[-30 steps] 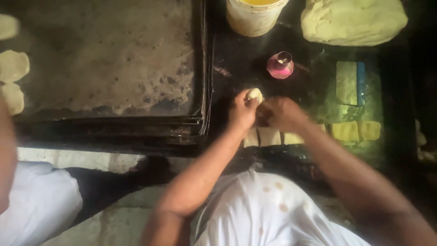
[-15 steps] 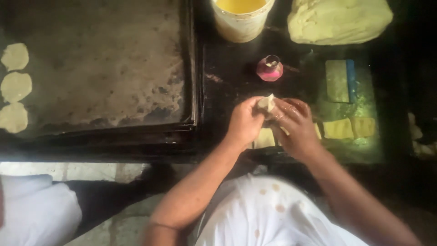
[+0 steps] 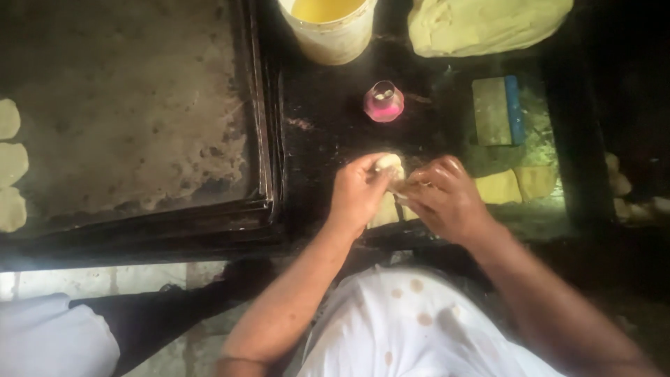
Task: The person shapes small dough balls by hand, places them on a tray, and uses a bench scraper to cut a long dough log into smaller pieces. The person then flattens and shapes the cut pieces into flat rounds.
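Both my hands meet over the dark work surface (image 3: 328, 132) and hold one small pale lump of dough (image 3: 391, 166). My left hand (image 3: 357, 192) cups it from the left, fingers curled around it. My right hand (image 3: 441, 199) pinches it from the right. Just under my hands lie cut squares of dough (image 3: 385, 211). More yellow squares of dough (image 3: 516, 185) sit to the right of my right hand.
A big dark griddle (image 3: 132, 119) fills the left, with flat dough rounds (image 3: 12, 164) at its left edge. At the back stand a white bucket of yellow liquid (image 3: 328, 24), a pink cup (image 3: 383, 102) and a large dough mass (image 3: 481, 24). A blue-edged scraper (image 3: 497, 110) lies right.
My hands stay together on the dough lump, working it between the fingers. The camera view has shifted slightly, so the griddle and bucket sit a little differently in frame.
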